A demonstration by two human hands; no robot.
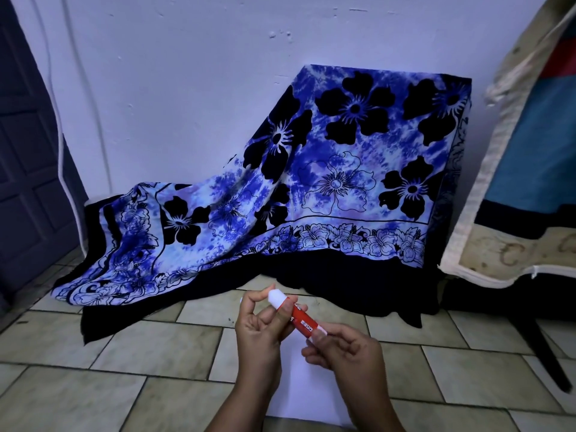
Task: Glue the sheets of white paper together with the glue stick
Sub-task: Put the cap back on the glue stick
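Observation:
A red glue stick (300, 316) with a white cap is held slanted above the floor, cap end up and to the left. My left hand (260, 332) pinches the white cap end between thumb and fingers. My right hand (346, 347) grips the stick's lower white end. White paper (307, 391) lies flat on the tiled floor under both hands, mostly hidden by them; how many sheets it holds cannot be told.
A blue floral cloth (327, 188) drapes over a box-like shape against the white wall and spills onto the tiled floor (124, 347). A dark door (25, 169) stands at left. A mattress edge (511, 182) leans at right, with a dark metal leg (542, 344) below.

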